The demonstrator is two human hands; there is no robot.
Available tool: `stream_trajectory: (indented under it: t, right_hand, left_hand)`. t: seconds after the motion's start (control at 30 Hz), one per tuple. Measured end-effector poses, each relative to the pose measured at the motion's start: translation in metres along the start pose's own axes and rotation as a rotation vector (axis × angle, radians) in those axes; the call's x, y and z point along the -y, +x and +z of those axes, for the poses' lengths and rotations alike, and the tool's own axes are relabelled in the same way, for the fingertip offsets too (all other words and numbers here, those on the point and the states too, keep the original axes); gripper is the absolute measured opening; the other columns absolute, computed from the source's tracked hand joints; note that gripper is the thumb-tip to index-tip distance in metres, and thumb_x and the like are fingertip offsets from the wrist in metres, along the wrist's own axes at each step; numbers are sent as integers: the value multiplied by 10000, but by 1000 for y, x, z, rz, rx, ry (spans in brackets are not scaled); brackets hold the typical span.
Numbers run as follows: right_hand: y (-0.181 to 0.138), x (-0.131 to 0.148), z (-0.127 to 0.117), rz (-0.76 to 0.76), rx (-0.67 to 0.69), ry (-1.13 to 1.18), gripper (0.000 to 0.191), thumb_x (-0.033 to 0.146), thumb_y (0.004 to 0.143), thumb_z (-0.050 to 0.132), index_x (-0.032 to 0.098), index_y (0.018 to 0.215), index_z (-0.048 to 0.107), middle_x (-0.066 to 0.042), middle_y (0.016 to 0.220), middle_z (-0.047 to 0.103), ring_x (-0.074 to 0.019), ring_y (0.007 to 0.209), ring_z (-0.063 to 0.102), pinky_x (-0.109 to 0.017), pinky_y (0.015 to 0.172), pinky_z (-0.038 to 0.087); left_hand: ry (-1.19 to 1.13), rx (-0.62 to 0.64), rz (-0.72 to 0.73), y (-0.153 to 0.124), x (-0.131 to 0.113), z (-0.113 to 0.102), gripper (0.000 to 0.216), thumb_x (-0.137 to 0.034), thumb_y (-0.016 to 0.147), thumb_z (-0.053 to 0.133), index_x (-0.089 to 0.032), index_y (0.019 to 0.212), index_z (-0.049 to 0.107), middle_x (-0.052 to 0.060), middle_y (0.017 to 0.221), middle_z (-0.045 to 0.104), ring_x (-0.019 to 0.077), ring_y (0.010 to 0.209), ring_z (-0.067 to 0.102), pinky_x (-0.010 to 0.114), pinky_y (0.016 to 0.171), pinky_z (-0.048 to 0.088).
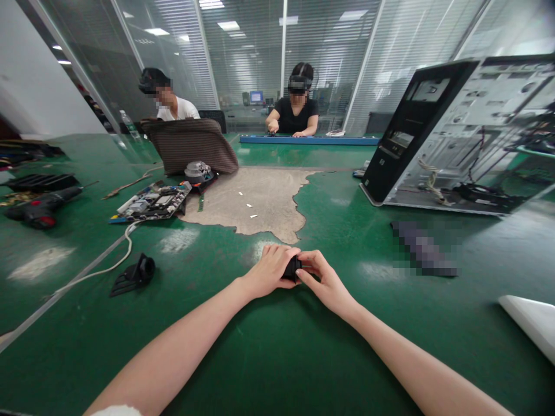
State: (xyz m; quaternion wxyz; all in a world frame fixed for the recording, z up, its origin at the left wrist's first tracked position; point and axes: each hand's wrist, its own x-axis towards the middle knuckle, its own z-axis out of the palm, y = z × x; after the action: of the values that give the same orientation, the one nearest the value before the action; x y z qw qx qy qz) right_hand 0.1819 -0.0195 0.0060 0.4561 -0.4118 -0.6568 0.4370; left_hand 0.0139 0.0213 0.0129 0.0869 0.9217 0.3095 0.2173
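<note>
The left hand [269, 270] cupped a small black part [292, 268] while the right hand [324, 284] gripped its other side, presumably for steadiness, a bracket [135, 275] lying left of them.

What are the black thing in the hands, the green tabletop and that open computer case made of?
Black object: probably plastic, dark and apparently matte, though largely covered.
Green tabletop: perhaps rubber or vinyl sheet; glossy, with ragged torn edges.
Computer case: likely metal, silvery inside; its duller black front looks like plastic.
</note>
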Motion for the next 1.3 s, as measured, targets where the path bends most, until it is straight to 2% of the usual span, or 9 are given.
stream_trajectory:
  t: [0.13,0.27,0.47,0.7,0.9,1.1,1.3]
  right_hand:
    - [0,1,-1,40,19,-28,280,238,809,493,227,1080,421,-50,1016,533,-168,936,557,-367,837,482]
    - [0,3,-2,9,38,-31,216,235,806,495,230,1018,454,-33,986,537,-160,923,561,-362,858,468]
    - [0,2,-1,-107,-43,-91,83,240,792,515,225,874,518,-44,1017,489,-171,964,522,-340,853,468]
    - [1,0,0,-1,-7,-31,277,244,797,508,234,1068,447,-52,1036,507,-171,931,551,-359,815,492]
    - [1,0,0,3,15,-57,211,248,812,491,231,1019,456,-36,972,524,-162,913,557,-356,847,476]
    - [1,4,0,-117,-46,-171,94,213,801,504,220,895,501,-44,1006,495,-177,950,519,-340,838,469]
    - [1,8,1,-37,-16,-149,262,192,816,473,217,1074,435,-46,1002,511,-168,940,535,-344,849,467]
  left_hand:
    - [2,5,-9,0,1,1,626,-315,675,645,-215,1184,295,85,1132,469,247,984,434,393,830,312]
    - [-9,-2,-9,0,1,1,632,-303,678,640,-225,1194,283,78,1129,472,244,989,436,393,832,311]
    - [-16,-2,-11,0,-1,-1,605,-313,677,642,-220,1177,314,76,1124,479,241,991,437,383,837,310]
    - [6,-5,-9,0,1,1,640,-306,658,660,-215,1177,297,77,1129,477,242,975,436,383,835,309]
    - [19,1,1,0,0,0,608,-305,667,650,-200,1159,310,79,1113,479,237,961,435,378,823,312]
    - [23,-3,1,0,-3,-3,599,-304,677,644,-196,1165,313,77,1113,475,232,969,427,366,820,313]
    - [17,16,-10,1,-3,-4,612,-279,659,656,-202,1157,310,72,1113,475,230,963,426,371,821,311]
